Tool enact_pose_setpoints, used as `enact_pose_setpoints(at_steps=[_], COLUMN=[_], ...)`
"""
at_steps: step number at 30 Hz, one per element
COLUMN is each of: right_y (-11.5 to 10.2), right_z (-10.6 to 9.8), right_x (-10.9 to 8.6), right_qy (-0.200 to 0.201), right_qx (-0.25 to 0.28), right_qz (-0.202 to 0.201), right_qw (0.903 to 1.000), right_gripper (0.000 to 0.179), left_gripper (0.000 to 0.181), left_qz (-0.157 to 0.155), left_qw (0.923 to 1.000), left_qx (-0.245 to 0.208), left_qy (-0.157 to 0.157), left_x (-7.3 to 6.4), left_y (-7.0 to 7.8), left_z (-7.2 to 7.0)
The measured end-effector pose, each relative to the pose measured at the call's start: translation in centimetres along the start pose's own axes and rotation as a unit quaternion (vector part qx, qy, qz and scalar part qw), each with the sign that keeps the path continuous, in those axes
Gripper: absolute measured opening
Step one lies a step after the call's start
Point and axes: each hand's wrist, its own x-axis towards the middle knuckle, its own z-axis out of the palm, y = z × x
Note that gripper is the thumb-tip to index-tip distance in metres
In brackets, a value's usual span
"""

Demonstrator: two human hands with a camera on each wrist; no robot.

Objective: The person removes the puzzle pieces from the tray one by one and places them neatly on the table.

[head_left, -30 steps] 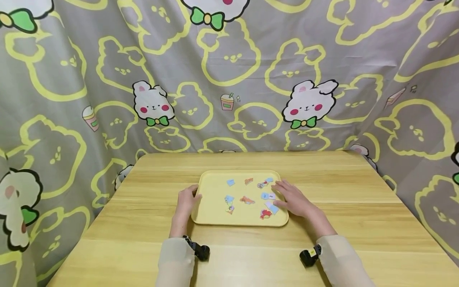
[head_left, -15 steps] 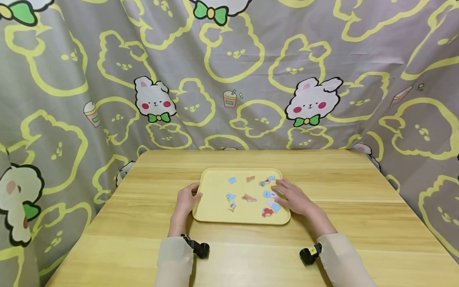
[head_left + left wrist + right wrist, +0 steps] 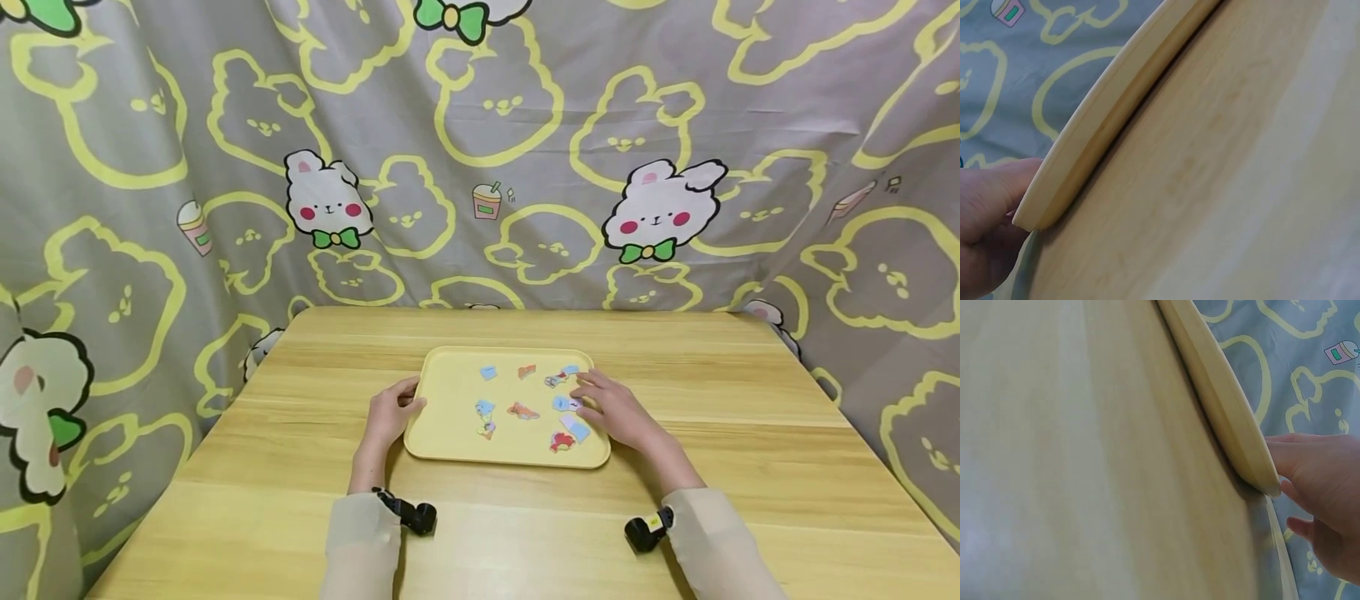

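A pale yellow tray (image 3: 450, 442) lies on the wooden table with several small flat, colourful cut-out pieces on it. My left hand (image 3: 392, 410) grips the tray's left edge, thumb over the rim; in the left wrist view its fingers bend below the edge. At the opposite side, my right hand (image 3: 617, 408) rests at the rim with loosely extended fingers reaching over it. Those fingertips are close to a blue and lilac piece (image 3: 562, 403) and a blue and pink piece (image 3: 575, 428). A red piece (image 3: 561, 442) lies nearer the front, and an orange piece (image 3: 522, 410) is mid-tray.
The wooden table (image 3: 517, 533) extends all round the tray. Behind it and at both sides hangs a grey curtain (image 3: 420, 108) with rabbit drawings. Black wrist cameras sit below both hands, at the sleeve cuffs.
The head view has shifted slightly, so tray and table appear a little higher. Both hands keep their places at the tray's sides, and the pieces lie as before.
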Motion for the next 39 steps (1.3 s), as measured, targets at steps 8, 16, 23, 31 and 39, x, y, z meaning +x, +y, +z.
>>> enact_pose_setpoints(at_steps=[8, 16, 23, 31, 39], right_y=[-0.21, -0.42, -0.16, -0.11, -0.34], right_z=[0.00, 0.31, 0.60, 0.51, 0.26], right_x=[0.37, 0.59, 0.52, 0.52, 0.48], right_qy=[0.037, 0.065, 0.077, 0.082, 0.076], right_qx=[-0.022, -0.057, -0.062, -0.066, -0.044], right_qz=[-0.018, -0.038, -0.046, -0.058, -0.063], right_qw=[0.9989, 0.9955, 0.9940, 0.9928, 0.9941], right_gripper=[0.017, 0.016, 0.017, 0.017, 0.020], left_gripper=[0.047, 0.045, 0.044, 0.044, 0.043], left_qz=[0.003, 0.006, 0.006, 0.009, 0.003], left_qw=[1.0000, 1.0000, 0.9999, 0.9999, 0.9999], left_qx=[-0.001, -0.003, -0.007, -0.005, -0.007], left_qy=[-0.001, 0.001, 0.007, 0.010, 0.011], left_x=[0.00, -0.10, -0.13, -0.12, -0.14], left_y=[-0.01, -0.06, 0.08, 0.20, 0.06], left_z=[-0.03, 0.01, 0.07, 0.02, 0.16])
